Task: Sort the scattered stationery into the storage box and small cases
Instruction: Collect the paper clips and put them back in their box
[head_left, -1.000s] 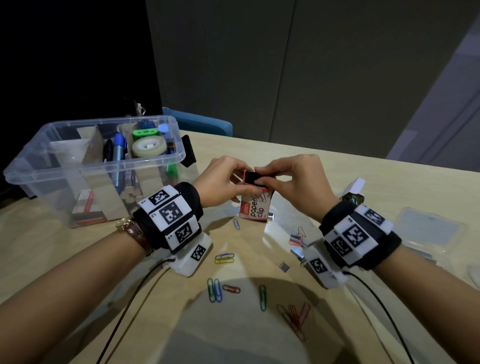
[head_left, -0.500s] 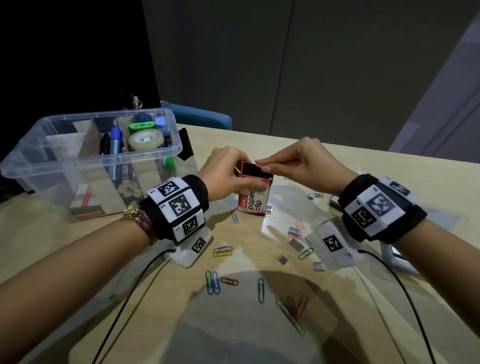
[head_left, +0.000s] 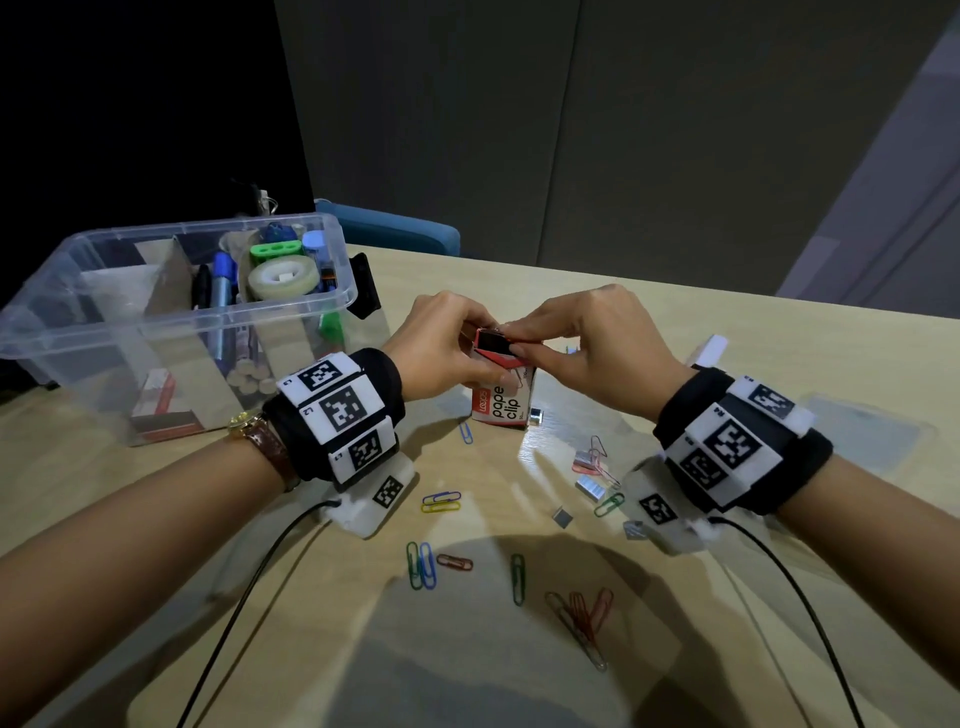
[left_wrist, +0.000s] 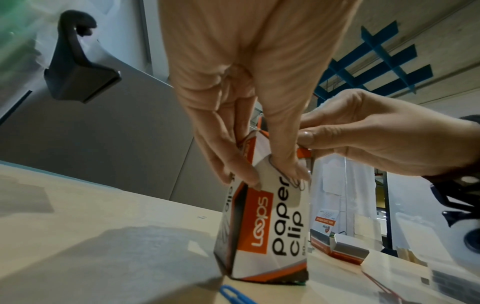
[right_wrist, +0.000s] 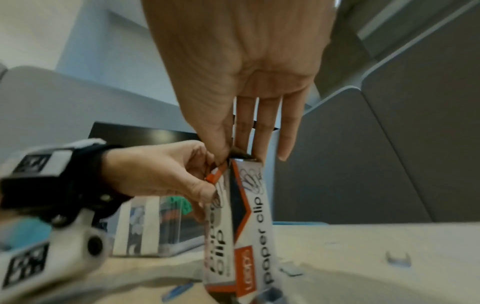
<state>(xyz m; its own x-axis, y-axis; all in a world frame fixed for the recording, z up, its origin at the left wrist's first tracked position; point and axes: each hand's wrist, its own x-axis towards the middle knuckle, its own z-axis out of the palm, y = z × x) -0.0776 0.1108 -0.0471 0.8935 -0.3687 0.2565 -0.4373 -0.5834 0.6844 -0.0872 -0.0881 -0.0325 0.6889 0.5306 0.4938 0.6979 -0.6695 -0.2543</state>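
Tabletop (head_left: 675, 332): a pale wooden surface is carrying everything; its far edge is running behind the hands.
Storage box (head_left: 104, 332): the clear plastic tub is sitting toward the far left corner, already holding markers, a tape roll (head_left: 282, 279) and a green piece.
Flat clear case (head_left: 872, 441): it is lying near the right edge, well apart from the hands.
Paper clip box (head_left: 501, 402): the small white-and-orange carton is standing upright on the tabletop, about midway between the left and right edges, its top flaps open.
Left hand (head_left: 441, 353): thumb and fingers are curling round the carton's upper part, steadying it.
Right hand (head_left: 587, 353): fingertips are pinching narrow at the carton's mouth; whether a clip is between them I cannot tell.
Loose paper clips (head_left: 441, 501): coloured ones are lying scattered toward the near edge, with small staple blocks (head_left: 592, 488) to their right.
Step in hand: by my reading, the person is feeding clips into the carton or working its flap.
Next move: it likely calls for freeing the right hand to gather the scattered clips while the left is keeping the carton upright.
Left wrist view: it is showing the "paper clip" lettering (left_wrist: 285, 216), the left fingers (left_wrist: 233, 164) on the carton's corner, and another small orange box (left_wrist: 337, 248) beyond, which the head view is hiding.
Right wrist view: it is showing the right fingers (right_wrist: 259, 133) reaching straight down onto the open top, with the orange flap (right_wrist: 217, 173) bent toward the left hand.
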